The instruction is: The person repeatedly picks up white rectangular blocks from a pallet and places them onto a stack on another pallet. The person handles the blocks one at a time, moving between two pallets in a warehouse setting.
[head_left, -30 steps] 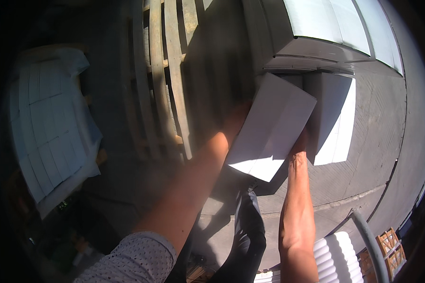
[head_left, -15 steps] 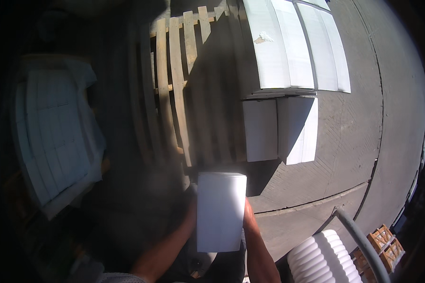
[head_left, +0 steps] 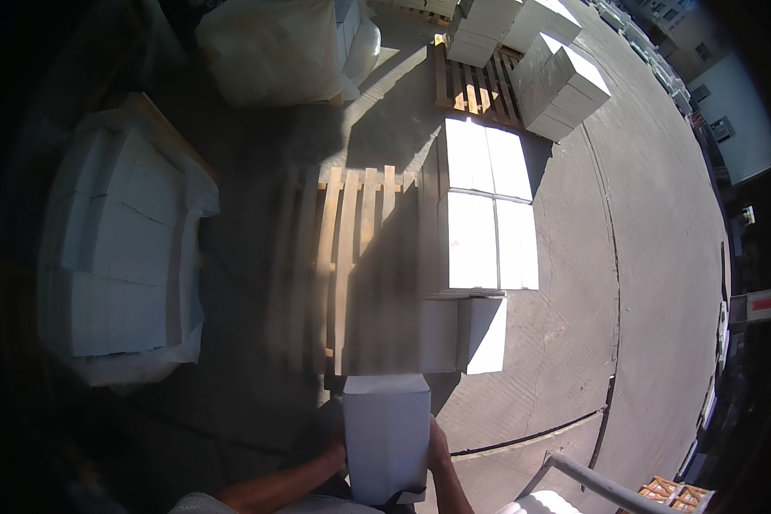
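A white rectangular carton (head_left: pixel 387 441) is held in front of my body, one end face turned up toward the far side. My left hand (head_left: pixel 338 447) presses against its left side and my right hand (head_left: pixel 438 441) against its right side; most of the fingers are hidden behind it. Just beyond the carton lies a wooden pallet (head_left: pixel 344 257), its slats partly sunlit and partly in shadow. White cartons (head_left: pixel 473 244) are stacked along the pallet's right side, and lower ones (head_left: pixel 486 336) stand at the near end of that row.
To the left stands a wrapped load of white blocks (head_left: pixel 128 248). Farther off are a plastic-covered load (head_left: pixel 274 51) and another pallet (head_left: pixel 475 86) with stacked cartons (head_left: pixel 565 86). A grey metal rail (head_left: pixel 604 487) rises at the lower right, above concrete floor (head_left: pixel 565 343).
The view has tilted up, bringing the farther pallets into sight. The carton in my hands sits lower in the picture, with more of its far end showing. Both hands keep hold of it.
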### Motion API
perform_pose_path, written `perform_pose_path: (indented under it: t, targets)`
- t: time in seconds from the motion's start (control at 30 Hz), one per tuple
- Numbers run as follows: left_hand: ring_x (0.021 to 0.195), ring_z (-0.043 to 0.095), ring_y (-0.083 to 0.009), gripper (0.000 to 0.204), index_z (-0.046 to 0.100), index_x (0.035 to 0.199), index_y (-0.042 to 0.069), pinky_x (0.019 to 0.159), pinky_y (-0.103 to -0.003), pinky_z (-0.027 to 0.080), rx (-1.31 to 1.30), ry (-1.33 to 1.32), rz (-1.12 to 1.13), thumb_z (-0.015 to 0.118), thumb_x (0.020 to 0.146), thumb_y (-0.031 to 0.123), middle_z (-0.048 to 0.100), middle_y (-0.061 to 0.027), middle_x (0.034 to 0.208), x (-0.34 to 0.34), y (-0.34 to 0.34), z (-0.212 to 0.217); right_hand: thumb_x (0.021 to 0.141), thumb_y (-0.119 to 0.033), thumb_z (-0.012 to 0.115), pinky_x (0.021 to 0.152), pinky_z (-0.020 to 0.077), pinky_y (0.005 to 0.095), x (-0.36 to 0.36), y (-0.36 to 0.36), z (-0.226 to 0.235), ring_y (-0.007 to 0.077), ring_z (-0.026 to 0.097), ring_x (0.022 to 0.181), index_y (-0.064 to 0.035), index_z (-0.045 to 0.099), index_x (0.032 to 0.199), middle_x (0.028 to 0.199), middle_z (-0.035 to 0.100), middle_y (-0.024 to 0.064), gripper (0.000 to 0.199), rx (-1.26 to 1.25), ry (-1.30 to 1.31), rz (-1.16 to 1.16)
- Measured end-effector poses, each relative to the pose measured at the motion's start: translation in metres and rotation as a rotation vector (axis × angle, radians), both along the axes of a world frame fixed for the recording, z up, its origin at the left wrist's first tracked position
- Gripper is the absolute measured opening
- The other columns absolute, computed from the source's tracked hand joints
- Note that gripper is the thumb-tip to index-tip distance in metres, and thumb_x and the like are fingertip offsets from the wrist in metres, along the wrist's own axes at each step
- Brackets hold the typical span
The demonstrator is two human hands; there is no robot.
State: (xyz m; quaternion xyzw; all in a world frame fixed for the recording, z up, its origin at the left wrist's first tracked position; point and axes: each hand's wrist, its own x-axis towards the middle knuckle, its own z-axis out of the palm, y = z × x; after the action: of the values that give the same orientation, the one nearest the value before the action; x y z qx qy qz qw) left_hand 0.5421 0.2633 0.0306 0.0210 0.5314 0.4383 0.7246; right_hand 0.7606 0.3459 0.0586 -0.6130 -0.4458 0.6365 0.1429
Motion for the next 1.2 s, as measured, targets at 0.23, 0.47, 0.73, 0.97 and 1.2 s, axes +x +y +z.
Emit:
perform_pose_path:
  t: [0.23, 0.47, 0.73, 0.97, 1.2]
  targets:
    - [0.101, 0.061, -0.0215, 0.033, 0.061, 0.115, 0.004, 0.085, -0.035, 0.051, 0.252, 0.209, -0.121, 0.051, 0.095, 0.028, 0.063, -0.0118, 0.111, -0.023, 0.003, 0.049, 0.098, -0.049, 0.037, 0.084, 0.0488, 0.0359, -0.039, -0.005, 0.053, 0.0208, 0.058, 0.099, -0.0031, 0.052, 0.127, 0.11, 0.061, 0.0105, 0.056, -0.194, 0.124, -0.243]
    - [0.102, 0.06, -0.0219, 0.033, 0.061, 0.116, 0.004, 0.086, -0.036, 0.051, 0.337, 0.406, -0.081, 0.053, 0.094, 0.028, 0.063, -0.012, 0.112, -0.038, -0.019, 0.076, 0.096, -0.054, 0.038, 0.086, 0.0471, 0.0387, -0.061, -0.012, 0.045, 0.0225, 0.055, 0.104, -0.0048, 0.05, 0.129, 0.115, 0.058, 0.0105, 0.06, -0.169, 0.29, -0.195]
    - [0.104, 0.06, -0.0223, 0.034, 0.06, 0.116, 0.004, 0.087, -0.036, 0.051, 0.388, 0.586, 0.029, 0.054, 0.093, 0.028, 0.062, -0.0122, 0.113, -0.11, -0.037, 0.097, 0.091, -0.041, 0.051, 0.093, 0.0427, 0.0389, -0.102, -0.011, 0.047, 0.0256, 0.053, 0.108, -0.0044, 0.042, 0.137, 0.119, 0.054, 0.014, 0.06, 0.06, 0.308, 0.094]
    - [0.105, 0.06, -0.0227, 0.034, 0.06, 0.117, 0.004, 0.088, -0.037, 0.05, 0.439, 0.667, 0.105, 0.056, 0.092, 0.028, 0.062, -0.0124, 0.114, -0.235, -0.043, 0.093, 0.08, -0.023, 0.064, 0.095, 0.0415, 0.0378, -0.243, -0.01, 0.065, 0.0252, 0.051, 0.112, -0.0044, 0.041, 0.139, 0.126, 0.053, 0.0138, 0.066, 0.045, 0.266, 0.213]
    - [0.106, 0.06, -0.023, 0.035, 0.06, 0.118, 0.004, 0.088, -0.037, 0.05, 0.495, 0.763, 0.141, 0.057, 0.092, 0.027, 0.062, -0.0125, 0.115, -0.419, -0.061, 0.091, 0.077, -0.021, 0.068, 0.094, 0.0424, 0.0338, -0.457, -0.041, 0.108, 0.0218, 0.053, 0.111, -0.0012, 0.044, 0.135, 0.122, 0.056, 0.0123, 0.066, 0.087, 0.271, 0.284]
